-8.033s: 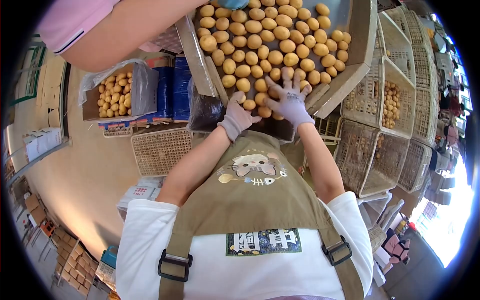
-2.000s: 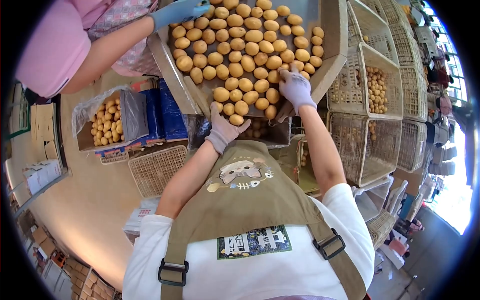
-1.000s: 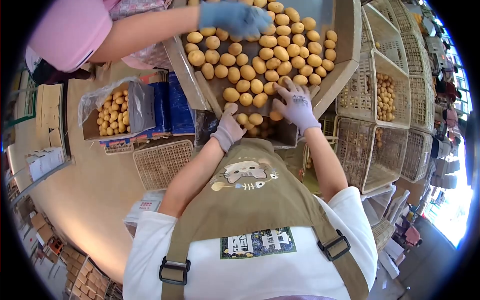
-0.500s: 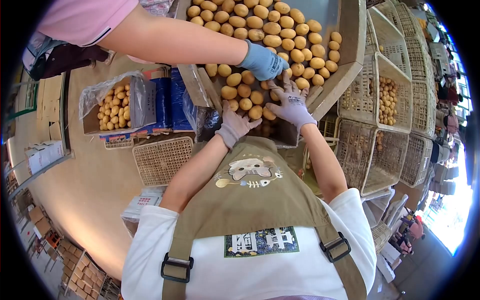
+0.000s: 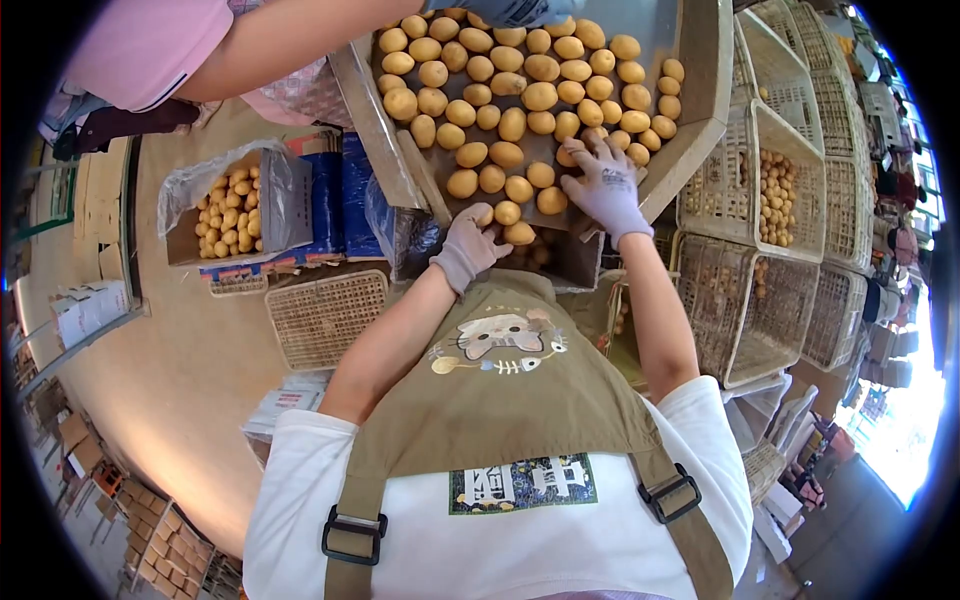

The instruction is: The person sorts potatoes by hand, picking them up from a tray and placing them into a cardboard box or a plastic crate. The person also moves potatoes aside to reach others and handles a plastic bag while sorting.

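Many yellow potatoes (image 5: 511, 124) lie on a grey-topped sorting table (image 5: 645, 22) with wooden side boards, which narrows towards me. At the narrow end is my left hand (image 5: 468, 248) in a pale glove, fingers apart and slightly bent. It touches a small potato (image 5: 483, 214) and is beside another potato (image 5: 519, 233) at the table's lip. My right hand (image 5: 607, 188), also gloved, reaches over the right side of the potatoes with spread, bent fingers. A potato (image 5: 570, 153) is by its fingertips, partly hidden. Below the lip, a box (image 5: 578, 262) holds potatoes in shadow.
A co-worker's blue-gloved hand (image 5: 505, 10) is over the table's far end. To the left are a plastic-lined box of potatoes (image 5: 288, 200) and an upturned-looking plastic crate (image 5: 325, 315). Stacked crates (image 5: 735, 345), some with potatoes, stand on the right.
The co-worker's hand has withdrawn to the far end. My right hand has moved right, away from the lip. Potatoes near the lip have shifted; my left hand has stayed nearly in place.
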`<state>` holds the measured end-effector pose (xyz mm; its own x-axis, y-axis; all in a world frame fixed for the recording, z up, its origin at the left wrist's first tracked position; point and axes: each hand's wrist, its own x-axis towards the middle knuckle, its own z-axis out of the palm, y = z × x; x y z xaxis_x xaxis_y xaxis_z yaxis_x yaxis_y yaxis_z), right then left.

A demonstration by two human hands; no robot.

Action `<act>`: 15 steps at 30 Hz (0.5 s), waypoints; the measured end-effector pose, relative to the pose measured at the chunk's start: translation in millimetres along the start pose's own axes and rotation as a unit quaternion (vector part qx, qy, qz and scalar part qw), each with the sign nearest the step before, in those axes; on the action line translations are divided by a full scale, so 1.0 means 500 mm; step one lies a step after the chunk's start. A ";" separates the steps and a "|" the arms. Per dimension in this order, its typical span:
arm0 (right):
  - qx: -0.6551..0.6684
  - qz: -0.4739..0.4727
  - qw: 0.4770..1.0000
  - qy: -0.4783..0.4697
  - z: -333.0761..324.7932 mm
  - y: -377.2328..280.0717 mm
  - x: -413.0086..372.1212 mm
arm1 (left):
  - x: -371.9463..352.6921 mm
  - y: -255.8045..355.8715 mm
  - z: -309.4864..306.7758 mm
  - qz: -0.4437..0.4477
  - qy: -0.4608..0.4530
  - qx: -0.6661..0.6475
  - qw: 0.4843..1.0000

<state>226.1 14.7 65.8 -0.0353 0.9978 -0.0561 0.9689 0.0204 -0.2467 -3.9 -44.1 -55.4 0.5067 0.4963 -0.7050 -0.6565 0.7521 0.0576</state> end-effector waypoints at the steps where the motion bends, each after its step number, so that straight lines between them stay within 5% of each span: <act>1: 0.090 0.030 0.995 -0.043 -0.030 0.004 0.021 | 0.008 0.000 -0.011 -0.005 -0.007 -0.005 1.000; 2: 0.178 0.061 0.978 -0.088 -0.043 0.008 0.038 | 0.017 0.000 -0.023 -0.010 -0.015 -0.009 1.000; 3: 0.075 0.051 0.992 0.083 0.000 0.021 0.050 | 0.003 0.001 -0.005 -0.006 -0.036 -0.024 0.999; 4: 0.039 0.056 0.993 0.093 -0.010 -0.013 0.051 | -0.005 0.006 0.011 0.002 -0.059 -0.038 0.998; 7: -0.092 0.015 0.977 -0.192 0.019 -0.113 0.013 | -0.034 0.021 0.054 -0.011 -0.025 -0.079 0.996; 12: -0.040 -0.114 0.986 -0.111 0.053 -0.079 -0.055 | -0.047 0.017 0.063 -0.017 -0.037 -0.059 0.997; 13: -0.027 -0.075 0.991 -0.111 0.050 -0.092 -0.044 | -0.034 0.013 0.051 -0.008 -0.081 -0.093 0.992; 15: 0.005 -0.087 0.994 -0.063 0.060 -0.125 -0.015 | -0.019 0.012 0.039 -0.021 -0.004 -0.039 0.999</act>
<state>158.2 4.1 52.4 -0.2329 0.9634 -0.1329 0.9430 0.1903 -0.2730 -1.6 -35.9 -34.4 0.5391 0.4678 -0.7004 -0.6752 0.7371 -0.0274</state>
